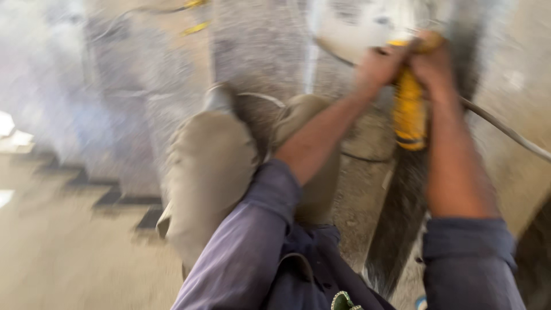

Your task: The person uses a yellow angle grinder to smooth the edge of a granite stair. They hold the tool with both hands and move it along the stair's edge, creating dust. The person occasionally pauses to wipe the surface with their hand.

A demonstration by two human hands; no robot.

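Gripping a yellow tool (pixel 409 109) with both hands, the person leans over a grey stone slab (pixel 258 51). Frame badly blurred by motion; fine detail lost.

Left hand (pixel 379 66): fingers closed around the tool's upper end, near what looks like its head. Right hand (pixel 431 63): also clamped on the top, just beside the left, the two hands nearly touching. Yellow body hangs down between the forearms, toward the person. Two-handed hold looks meant to steady a power tool against the stone, as I read it.

A cable (pixel 505 129) trails off to the right from near the hands, lying across the ground. It probably feeds the tool, though the join is hidden.

Knees (pixel 209 172) in dusty tan trousers are drawn up in front of the torso, so the person is crouched or squatting close to the work. A shoe (pixel 220 97) rests on the slab, perhaps to brace. Purple-blue sleeves (pixel 252 241) are pushed back off the forearms.

Pale haze at upper left, dust or glare; cannot tell which. Floor (pixel 69 252) at lower left is tan with a dark stepped border.
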